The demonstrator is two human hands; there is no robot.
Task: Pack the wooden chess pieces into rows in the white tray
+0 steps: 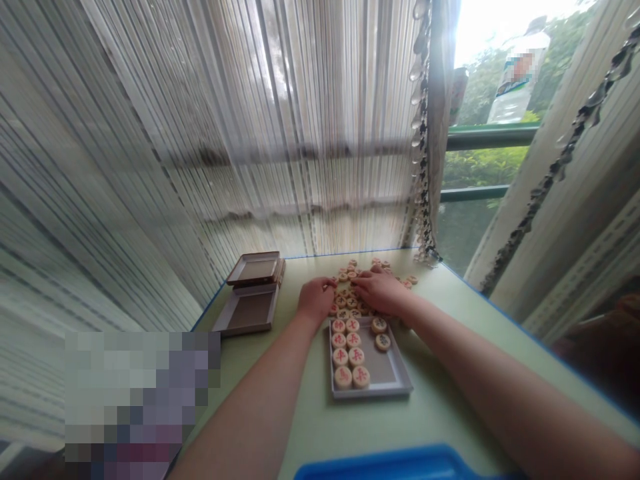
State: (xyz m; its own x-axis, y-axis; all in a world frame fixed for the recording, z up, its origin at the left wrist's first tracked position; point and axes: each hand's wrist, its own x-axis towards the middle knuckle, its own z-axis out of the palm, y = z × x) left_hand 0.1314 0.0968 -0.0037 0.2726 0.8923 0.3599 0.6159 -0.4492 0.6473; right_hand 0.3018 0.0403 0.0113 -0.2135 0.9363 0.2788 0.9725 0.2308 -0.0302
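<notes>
My left hand rests at the left edge of a loose pile of xiangqi pieces, its fingers curved and a gap showing between them. Across the pile's right side lies my right hand, palm down with fingers stretched over the pieces and hiding some. Just below both hands is a shallow box tray. Its left side holds two columns of round pieces with red characters. Two dark-lettered pieces sit in its upper right part.
Another open shallow box lies at the left, with a brown-rimmed box lid behind it. A blue plastic edge shows in front. String curtains hang behind the green table. A bottle stands by the window.
</notes>
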